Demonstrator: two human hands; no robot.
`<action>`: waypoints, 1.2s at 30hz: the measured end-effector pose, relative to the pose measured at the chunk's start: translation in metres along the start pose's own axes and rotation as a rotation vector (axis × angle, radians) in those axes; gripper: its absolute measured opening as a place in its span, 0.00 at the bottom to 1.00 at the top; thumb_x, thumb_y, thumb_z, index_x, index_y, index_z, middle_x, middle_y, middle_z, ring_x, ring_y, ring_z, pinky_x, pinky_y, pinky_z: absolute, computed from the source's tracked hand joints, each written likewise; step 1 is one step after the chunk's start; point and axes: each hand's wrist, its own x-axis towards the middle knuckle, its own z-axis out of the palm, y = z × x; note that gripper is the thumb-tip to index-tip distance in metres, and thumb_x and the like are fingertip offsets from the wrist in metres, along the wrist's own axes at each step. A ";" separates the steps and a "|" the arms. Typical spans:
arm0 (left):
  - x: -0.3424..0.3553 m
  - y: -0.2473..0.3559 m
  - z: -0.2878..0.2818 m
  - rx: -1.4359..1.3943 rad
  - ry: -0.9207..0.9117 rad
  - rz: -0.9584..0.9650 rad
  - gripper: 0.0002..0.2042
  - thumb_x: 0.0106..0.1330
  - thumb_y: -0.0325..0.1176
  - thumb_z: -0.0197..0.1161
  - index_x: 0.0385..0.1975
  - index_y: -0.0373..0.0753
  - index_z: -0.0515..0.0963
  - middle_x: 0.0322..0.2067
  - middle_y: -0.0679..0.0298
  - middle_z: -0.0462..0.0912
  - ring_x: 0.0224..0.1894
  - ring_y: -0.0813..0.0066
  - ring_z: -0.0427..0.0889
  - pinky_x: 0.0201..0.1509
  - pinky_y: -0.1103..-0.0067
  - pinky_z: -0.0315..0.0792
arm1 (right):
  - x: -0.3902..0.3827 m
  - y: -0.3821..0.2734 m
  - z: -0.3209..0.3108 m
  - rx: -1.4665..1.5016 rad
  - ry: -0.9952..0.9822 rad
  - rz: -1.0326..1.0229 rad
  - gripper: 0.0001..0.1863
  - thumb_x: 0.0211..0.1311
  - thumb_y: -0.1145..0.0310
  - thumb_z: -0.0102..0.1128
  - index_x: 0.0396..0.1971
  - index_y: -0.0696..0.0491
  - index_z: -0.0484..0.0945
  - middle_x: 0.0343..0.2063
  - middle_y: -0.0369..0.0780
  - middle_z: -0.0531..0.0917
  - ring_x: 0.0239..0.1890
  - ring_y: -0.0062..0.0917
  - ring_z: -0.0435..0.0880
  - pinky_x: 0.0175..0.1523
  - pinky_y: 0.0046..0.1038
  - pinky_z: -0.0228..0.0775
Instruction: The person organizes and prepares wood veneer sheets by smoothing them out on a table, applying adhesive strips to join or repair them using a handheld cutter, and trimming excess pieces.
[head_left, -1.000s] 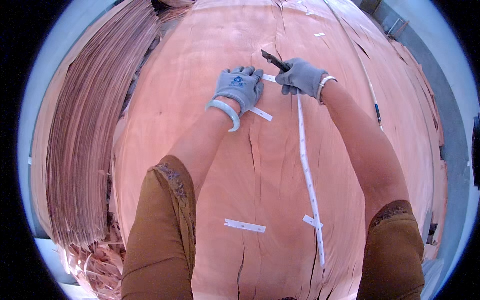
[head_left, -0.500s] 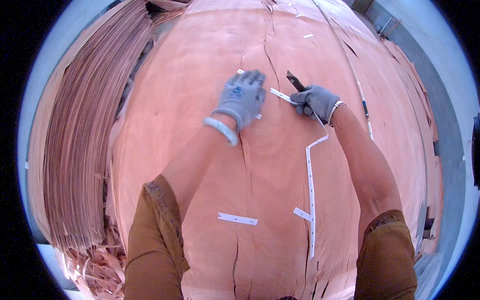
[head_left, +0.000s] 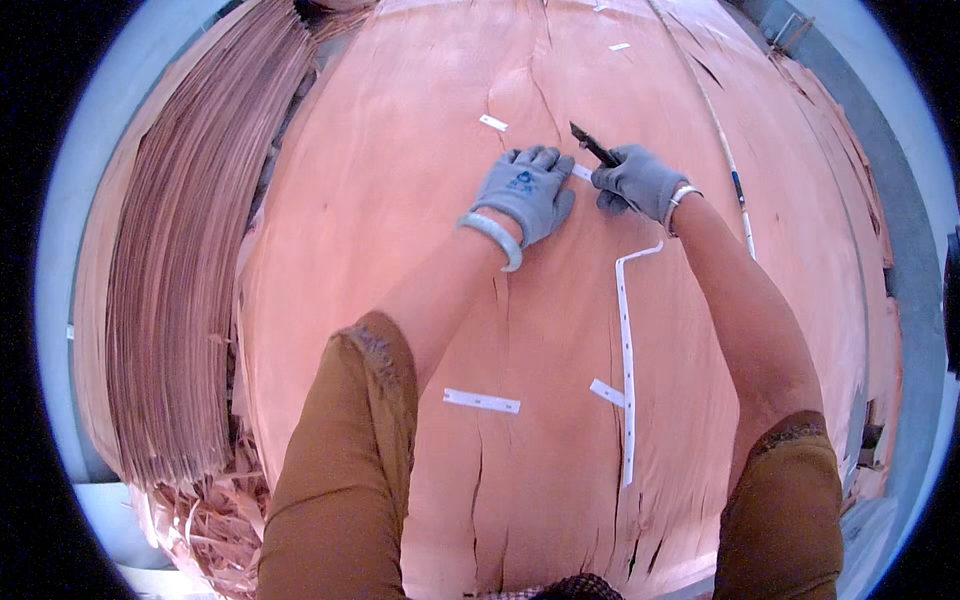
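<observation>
Down at 6 o'clock, a white strip (head_left: 482,401) lies on the pinkish wood sheet (head_left: 330,230), long dotted tape (head_left: 627,350) over at 4. Decent room leftward to the edge of the veneer stack (head_left: 180,280) at 9. Left hand (head_left: 525,190)'s flat around 1, fingers outstretched, can't tell what's under it. Right hand (head_left: 640,185), at 2, has fingers wrapped round a dark cutter (head_left: 597,146); small white patch (head_left: 493,123) beyond at 12.
</observation>
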 end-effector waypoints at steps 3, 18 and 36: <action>-0.004 0.000 0.004 -0.010 0.014 -0.017 0.21 0.63 0.43 0.49 0.55 0.43 0.71 0.59 0.56 0.68 0.63 0.62 0.63 0.66 0.69 0.55 | -0.042 -0.022 0.010 -0.041 -0.080 -0.055 0.10 0.58 0.68 0.57 0.30 0.61 0.76 0.19 0.41 0.80 0.15 0.18 0.76 0.20 0.18 0.65; -0.175 0.043 -0.042 -0.238 0.288 -0.079 0.25 0.61 0.41 0.56 0.55 0.32 0.68 0.57 0.51 0.69 0.61 0.56 0.65 0.67 0.65 0.54 | -0.077 0.005 0.086 -0.108 -0.314 -0.075 0.07 0.55 0.69 0.57 0.28 0.58 0.74 0.21 0.41 0.81 0.18 0.21 0.75 0.22 0.23 0.66; -0.172 0.036 -0.005 -0.553 0.114 -0.019 0.26 0.57 0.50 0.59 0.56 0.52 0.71 0.53 0.52 0.71 0.57 0.55 0.67 0.58 0.64 0.61 | -0.225 -0.006 0.051 -0.179 -0.077 -0.040 0.07 0.56 0.70 0.57 0.28 0.58 0.75 0.17 0.38 0.78 0.17 0.19 0.76 0.23 0.24 0.69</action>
